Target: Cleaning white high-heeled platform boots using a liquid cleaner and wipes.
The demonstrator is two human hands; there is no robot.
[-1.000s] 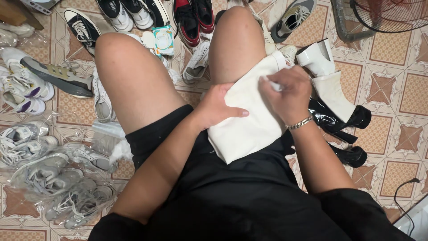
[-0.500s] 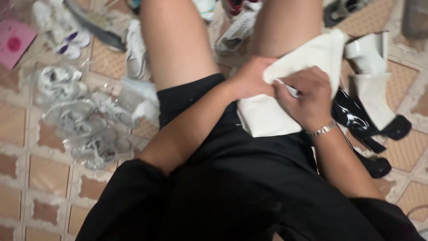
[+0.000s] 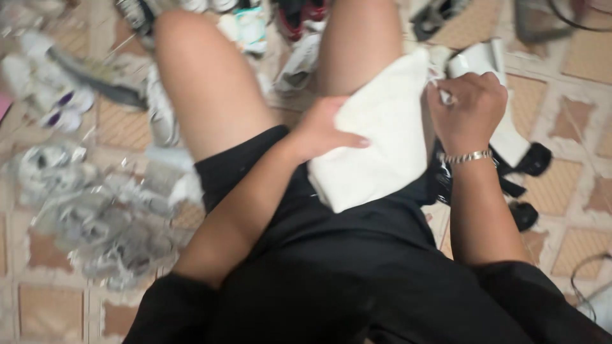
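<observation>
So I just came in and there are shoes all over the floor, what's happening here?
A seated person has a white cloth spread over their right thigh. The left hand lies flat on it, pinning it down. The right hand grips the cloth's far edge, apparently pinching something small and white; the blur hides what. Around them on the tiled floor lie many sneakers, with black heeled boots beside the right arm.

You have a white cloth bag (image 3: 382, 143) lying flat across your right thigh, just right of the frame's centre. It is plain, pale and rectangular, set at a slant, its lower corner pointing down over your black shorts and its upper end reaching toward the knee.
</observation>
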